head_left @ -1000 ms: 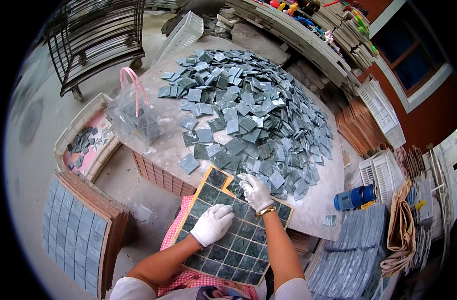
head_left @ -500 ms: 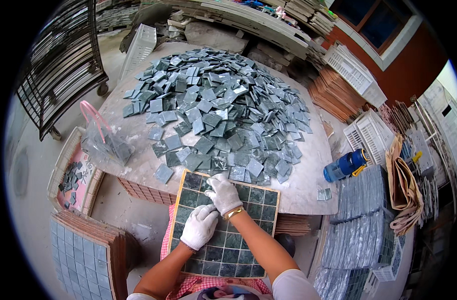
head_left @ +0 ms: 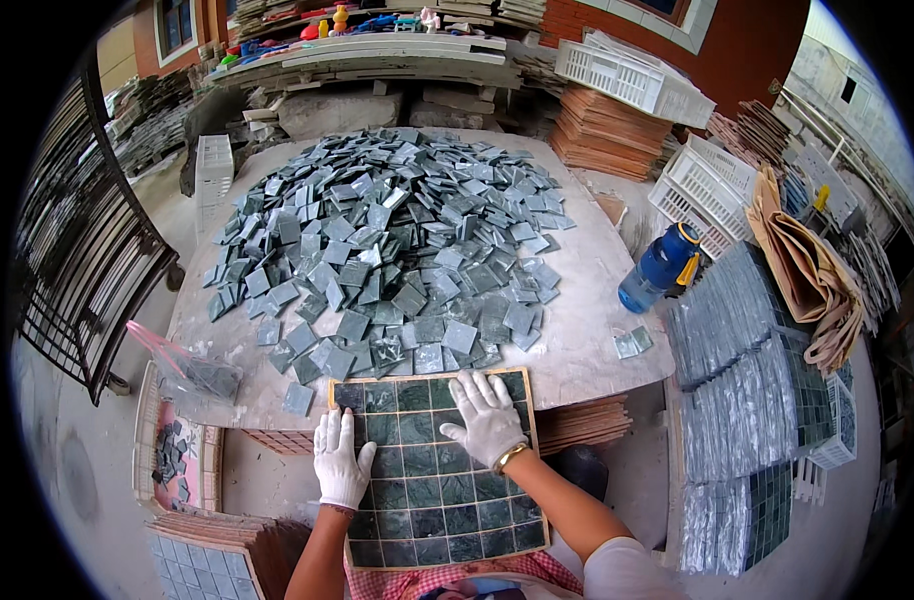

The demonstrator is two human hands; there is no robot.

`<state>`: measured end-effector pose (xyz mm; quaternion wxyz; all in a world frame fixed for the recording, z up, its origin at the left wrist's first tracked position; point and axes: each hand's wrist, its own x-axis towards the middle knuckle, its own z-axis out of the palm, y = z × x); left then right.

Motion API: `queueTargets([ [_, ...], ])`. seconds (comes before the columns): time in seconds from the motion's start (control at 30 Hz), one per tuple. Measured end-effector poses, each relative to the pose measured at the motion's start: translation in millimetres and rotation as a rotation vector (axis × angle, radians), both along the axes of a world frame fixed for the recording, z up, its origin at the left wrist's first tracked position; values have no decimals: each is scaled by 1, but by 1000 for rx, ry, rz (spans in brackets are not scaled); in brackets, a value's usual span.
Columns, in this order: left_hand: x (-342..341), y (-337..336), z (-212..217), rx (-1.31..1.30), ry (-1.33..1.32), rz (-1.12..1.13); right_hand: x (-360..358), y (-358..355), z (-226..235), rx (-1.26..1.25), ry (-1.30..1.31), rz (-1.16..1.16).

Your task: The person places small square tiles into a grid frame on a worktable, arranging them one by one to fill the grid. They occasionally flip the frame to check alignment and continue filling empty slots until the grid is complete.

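A wood-edged board filled with rows of square dark green stone tiles lies in front of me, its far edge against the table. My left hand, in a white glove, rests along the board's left edge with fingers stretched out. Near the far right corner my right hand, gloved too, lies flat on the tiles, fingers spread. Neither hand holds anything. Beyond the board a big heap of loose grey-green tiles covers much of the pale table.
On the right stand a blue water bottle, two loose tiles and wrapped tile stacks. A clear bag with pink handles sits at the table's left corner, near a basket of tile bits. Further left is a wheeled metal rack.
My hands have moved apart: the left out to the board's left edge, the right toward its far right corner. The whole view has shifted and turned.
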<state>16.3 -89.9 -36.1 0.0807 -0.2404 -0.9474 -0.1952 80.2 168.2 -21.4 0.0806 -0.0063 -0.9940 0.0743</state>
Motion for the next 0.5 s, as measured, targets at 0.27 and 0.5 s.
queueTargets([
  [0.27,2,75,10,-232,25,-74,110,73,-18,-296,289,-492],
  [0.5,42,178,10,-111,120,-362,149,8,-55,-937,296,-541],
])
